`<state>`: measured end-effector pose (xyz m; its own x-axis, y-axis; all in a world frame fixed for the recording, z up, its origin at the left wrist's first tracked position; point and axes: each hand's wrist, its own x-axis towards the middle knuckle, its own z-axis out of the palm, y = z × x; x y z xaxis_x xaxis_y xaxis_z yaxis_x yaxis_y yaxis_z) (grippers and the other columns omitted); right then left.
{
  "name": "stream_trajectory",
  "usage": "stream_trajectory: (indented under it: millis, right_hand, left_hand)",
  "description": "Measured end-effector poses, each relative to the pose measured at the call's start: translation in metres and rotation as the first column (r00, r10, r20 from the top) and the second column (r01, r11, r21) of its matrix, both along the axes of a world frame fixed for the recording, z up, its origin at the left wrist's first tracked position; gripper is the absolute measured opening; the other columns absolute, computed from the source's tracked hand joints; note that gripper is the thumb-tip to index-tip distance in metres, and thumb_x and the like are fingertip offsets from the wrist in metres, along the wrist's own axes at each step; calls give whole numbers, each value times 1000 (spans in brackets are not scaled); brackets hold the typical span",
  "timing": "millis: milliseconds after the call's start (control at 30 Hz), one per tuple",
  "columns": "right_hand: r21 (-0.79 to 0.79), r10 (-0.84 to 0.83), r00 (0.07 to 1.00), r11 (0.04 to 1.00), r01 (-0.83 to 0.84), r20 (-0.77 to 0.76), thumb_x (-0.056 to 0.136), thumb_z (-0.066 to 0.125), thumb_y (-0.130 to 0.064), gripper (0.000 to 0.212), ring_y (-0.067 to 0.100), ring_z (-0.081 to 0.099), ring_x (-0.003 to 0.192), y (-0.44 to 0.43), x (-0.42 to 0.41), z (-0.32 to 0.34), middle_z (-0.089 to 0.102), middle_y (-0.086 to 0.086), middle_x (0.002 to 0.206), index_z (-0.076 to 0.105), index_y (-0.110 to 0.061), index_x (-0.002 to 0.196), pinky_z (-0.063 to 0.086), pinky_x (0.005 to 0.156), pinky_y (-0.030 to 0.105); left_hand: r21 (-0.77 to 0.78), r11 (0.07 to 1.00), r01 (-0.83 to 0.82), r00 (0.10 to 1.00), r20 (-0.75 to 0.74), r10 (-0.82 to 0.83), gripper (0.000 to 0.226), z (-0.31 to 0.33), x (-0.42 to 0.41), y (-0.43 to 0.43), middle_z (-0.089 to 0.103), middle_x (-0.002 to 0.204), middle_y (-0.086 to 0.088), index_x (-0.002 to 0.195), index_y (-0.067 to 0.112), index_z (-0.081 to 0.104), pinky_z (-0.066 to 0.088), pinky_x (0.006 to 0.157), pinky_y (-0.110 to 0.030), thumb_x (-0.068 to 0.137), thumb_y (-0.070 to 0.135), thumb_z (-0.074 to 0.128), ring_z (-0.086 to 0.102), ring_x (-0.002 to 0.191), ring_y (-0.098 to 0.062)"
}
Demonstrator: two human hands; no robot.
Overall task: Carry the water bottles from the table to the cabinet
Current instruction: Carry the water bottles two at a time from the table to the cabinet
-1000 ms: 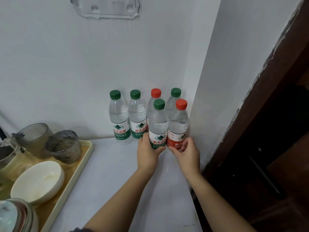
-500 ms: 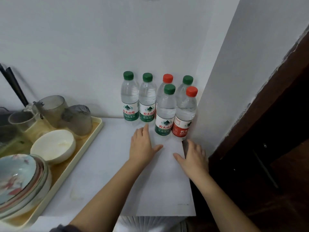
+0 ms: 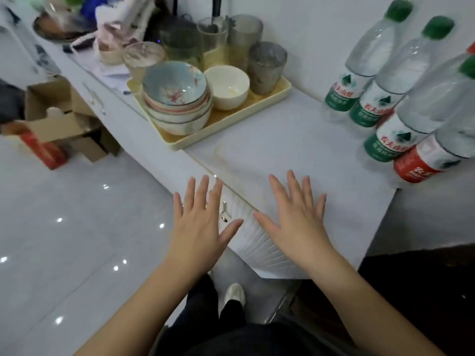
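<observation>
Both hands, left hand (image 3: 199,227) & right hand (image 3: 293,217), are hovering flat w/ fingers spread, holding nothing, near water bottles (image 3: 401,124) on cabinet top (image 3: 282,150).

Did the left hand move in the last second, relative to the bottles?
Yes. The left hand gripped one of the bottles a second ago; now it is open, drawn back from them to the front edge of the cabinet.

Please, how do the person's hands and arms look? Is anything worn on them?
The left hand and the right hand are bare: no gloves, and no rings, watch or bracelet can be seen. The forearms are uncovered too, with no sleeve in view.
</observation>
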<state>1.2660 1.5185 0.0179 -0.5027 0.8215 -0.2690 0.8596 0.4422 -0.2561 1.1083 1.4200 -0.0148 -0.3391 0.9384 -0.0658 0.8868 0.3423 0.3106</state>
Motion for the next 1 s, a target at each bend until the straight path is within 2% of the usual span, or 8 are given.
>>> stream_trajectory:
  millis: [167, 367, 533, 633, 700, 800, 1000]
  right_hand:
    - [21, 362, 930, 931, -364, 65, 94, 37, -62, 79, 33, -23, 147, -44, -44, -6, -18, 5, 163, -4, -33, 155, -10, 114, 60]
    - [5, 681, 699, 716, -699, 218, 94, 34, -63, 80, 36, -23, 146, -106, -100, -40, -19, 9, 162, -7, -30, 155, -11, 114, 60]
    - [-89, 797, 533, 575, -813, 283, 95, 32, -63, 79, 34, -23, 147, -164, -150, -66, -19, 7, 162, -10, -32, 154, -10, 114, 62]
    - [-128, 852, 430, 483, -866, 299, 95, 34, -63, 78, 35, -21, 147, -211, -184, -77, -17, 7, 163, -6, -32, 155, -7, 115, 63]
    - [-147, 871, 388, 444, -884, 301, 94, 34, -64, 78, 34, -20, 148, -236, -199, -81, -15, 7, 163, -5, -32, 155, -5, 116, 63]
    - [-188, 916, 269, 332, -924, 297, 95, 32, -63, 77, 34, -20, 148, -281, -222, -85, -14, 7, 163, -6, -33, 155, -6, 115, 62]
    - [-311, 945, 8, 115, -943, 327, 96, 30, -64, 74, 34, -20, 148, -354, -256, -93, -12, 6, 164, -2, -32, 155, -7, 116, 62]
  left_hand:
    - [-60, 963, -264, 960, 84, 269, 87, -13, -8, -85, 21, 160, -12, 152, 16, 25, 9, 117, -56, 85, 71, 19, 7, 149, -34]
    - [-153, 828, -540, 808, 182, 561, 91, -36, -7, -170, 18, 161, -9, 153, 18, 23, 5, 118, -54, 80, 71, 12, 4, 150, -30]
    - [-265, 678, -686, 642, 219, 735, 97, -55, -22, -243, 13, 162, -5, 154, 23, 15, 3, 118, -53, 73, 74, 3, 0, 150, -28]
    - [-348, 547, -761, 508, 205, 837, 82, -67, -40, -297, 11, 162, -7, 154, 24, 13, 3, 118, -54, 88, 71, 23, -1, 150, -29]
    - [-403, 487, -775, 458, 173, 872, 75, -71, -50, -324, 9, 163, -7, 155, 25, 11, 2, 118, -54, 94, 63, 32, -1, 150, -29]
    - [-461, 394, -795, 355, 173, 919, 73, -74, -55, -370, 6, 163, -7, 155, 25, 10, 2, 119, -55, 95, 61, 30, -2, 150, -30]
    - [-550, 272, -790, 179, 216, 960, 72, -77, -45, -431, -1, 164, -6, 155, 26, 7, 0, 118, -56, 96, 63, 26, -7, 150, -29]
